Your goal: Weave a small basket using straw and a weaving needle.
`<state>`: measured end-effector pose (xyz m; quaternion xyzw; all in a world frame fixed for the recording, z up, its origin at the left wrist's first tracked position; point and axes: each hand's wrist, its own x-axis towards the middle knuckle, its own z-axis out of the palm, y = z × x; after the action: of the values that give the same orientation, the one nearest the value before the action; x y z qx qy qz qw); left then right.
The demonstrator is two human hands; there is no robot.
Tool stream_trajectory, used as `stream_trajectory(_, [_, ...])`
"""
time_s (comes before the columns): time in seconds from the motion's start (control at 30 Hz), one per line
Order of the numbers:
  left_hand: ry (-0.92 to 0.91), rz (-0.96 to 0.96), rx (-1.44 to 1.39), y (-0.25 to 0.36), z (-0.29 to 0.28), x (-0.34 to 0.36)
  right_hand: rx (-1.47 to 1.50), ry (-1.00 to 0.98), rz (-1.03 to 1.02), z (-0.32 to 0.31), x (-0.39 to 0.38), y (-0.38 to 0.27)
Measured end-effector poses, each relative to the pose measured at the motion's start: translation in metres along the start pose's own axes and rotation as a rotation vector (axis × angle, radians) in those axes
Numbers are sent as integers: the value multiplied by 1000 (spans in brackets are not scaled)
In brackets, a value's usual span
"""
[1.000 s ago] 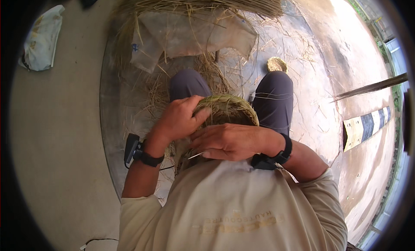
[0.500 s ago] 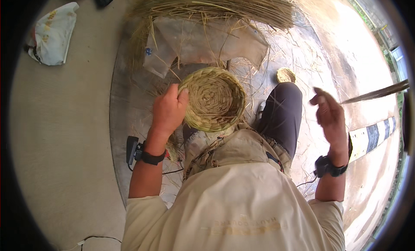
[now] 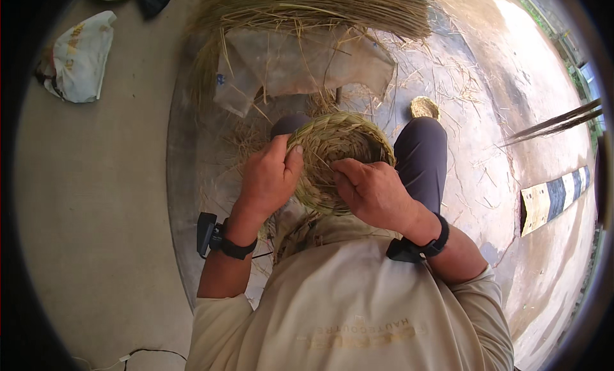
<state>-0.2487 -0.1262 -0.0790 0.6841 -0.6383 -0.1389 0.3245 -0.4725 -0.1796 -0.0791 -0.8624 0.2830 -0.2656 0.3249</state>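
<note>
A round, shallow basket woven from greenish-yellow straw is held above my lap, tilted toward me. My left hand grips its left rim, thumb on the inside and fingers behind the outer wall. Over the basket's inside, toward its lower right, is my right hand with thumb and forefinger pinched together. Whatever is between those fingertips, if anything, is too small to make out. Coils of braided straw line the bottom, partly covered by the right hand.
A bundle of long dry straw lies at the far side, beside a translucent plastic sheet. By my right knee sits a smaller woven basket. Loose straw litters the ground mat. A white bag lies far left; a striped block is at right.
My right hand has swung in from the right to the basket's inside, its fingers now pinched. The basket, with my left hand on its rim, has shifted slightly right and nearer, and tilted.
</note>
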Motion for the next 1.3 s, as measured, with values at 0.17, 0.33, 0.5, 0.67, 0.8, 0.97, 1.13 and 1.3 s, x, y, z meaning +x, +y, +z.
stream_trajectory(0.17, [-9,56,6,-3,3,1,4,-14,11,1,-1,-1])
stream_trajectory(0.33, [55,138,76,5,10,0,22,-16,39,0,-1,-4])
stream_trajectory(0.5, [72,139,204,14,26,-6,47,61,63,12,10,5])
stream_trajectory(0.67, [67,173,172,5,32,-9,233,9,142,8,26,10])
stream_trajectory(0.8, [119,181,270,-6,19,1,366,-209,297,-9,10,2])
stream_trajectory(0.97, [38,285,302,2,18,7,344,-156,236,-4,15,9])
stream_trajectory(1.13, [46,422,325,7,12,8,-116,-114,72,-30,12,-6])
stream_trajectory(1.3, [-63,574,390,25,18,10,-209,-26,111,-47,50,3])
